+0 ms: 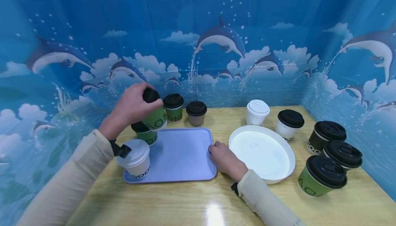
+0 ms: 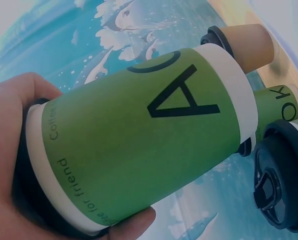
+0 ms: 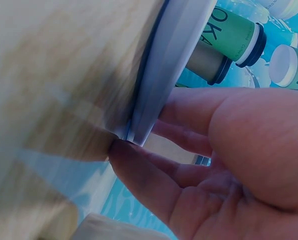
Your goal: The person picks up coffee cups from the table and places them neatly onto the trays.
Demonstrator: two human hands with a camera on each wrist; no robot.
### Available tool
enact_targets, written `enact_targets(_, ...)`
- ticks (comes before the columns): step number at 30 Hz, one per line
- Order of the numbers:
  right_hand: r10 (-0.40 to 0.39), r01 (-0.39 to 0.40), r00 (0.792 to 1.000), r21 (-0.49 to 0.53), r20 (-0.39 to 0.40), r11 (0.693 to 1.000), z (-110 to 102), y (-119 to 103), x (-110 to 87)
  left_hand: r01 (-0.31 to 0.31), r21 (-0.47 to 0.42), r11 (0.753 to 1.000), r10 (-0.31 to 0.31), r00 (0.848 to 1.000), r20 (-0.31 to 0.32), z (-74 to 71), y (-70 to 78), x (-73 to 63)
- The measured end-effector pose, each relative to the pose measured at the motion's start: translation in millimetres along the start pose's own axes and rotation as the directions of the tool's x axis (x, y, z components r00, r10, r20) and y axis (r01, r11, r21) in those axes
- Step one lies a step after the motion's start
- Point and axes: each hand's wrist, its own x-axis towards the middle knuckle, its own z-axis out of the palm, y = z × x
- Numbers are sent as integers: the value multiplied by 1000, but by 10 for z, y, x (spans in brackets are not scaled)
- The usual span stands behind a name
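My left hand point(image 1: 131, 105) grips a green paper cup point(image 2: 139, 135) with a black lid, fingers and thumb around its lid end. The cup is tilted, held above the back left of a lavender tray point(image 1: 182, 154). On that tray's left side stand a green cup with a black lid point(image 1: 147, 136) and a white cup with a white lid point(image 1: 137, 160). My right hand point(image 1: 225, 159) is at the tray's right edge; the right wrist view shows its fingers point(image 3: 144, 175) pinching the rim.
Behind the tray stand a green cup point(image 1: 174, 112) and a brown cup point(image 1: 196, 116). Right of my right hand lies a round white dish point(image 1: 263, 154). Beyond it are a white-lidded cup point(image 1: 257, 112), a white cup point(image 1: 286, 130), and several black-lidded cups, including a green one point(image 1: 314, 181). A dolphin-print curtain point(image 1: 185, 20) surrounds the table.
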Motion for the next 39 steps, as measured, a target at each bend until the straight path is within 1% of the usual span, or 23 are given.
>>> enact_targets(7,-14,14,1000,-6,-10,1000,3,8,-1,-12,6,1000,12,999,38,41,11,10)
enact_targets(16,-5,5,1000,2,0,1000,-2,5,6,-36,5,999,35,999,35,78,47,26)
enact_targets(22,0,0,1000,4,0,1000,1,7,6,-48,9,999,48,998,51,138,61,37)
enact_targets(30,10,-10,1000,-1,11,1000,2,17,12,-42,22,999,41,997,66,197,103,65)
enact_targets(39,6,-6,1000,-1,3,1000,15,14,5,-21,17,1000,19,997,76,281,104,89)
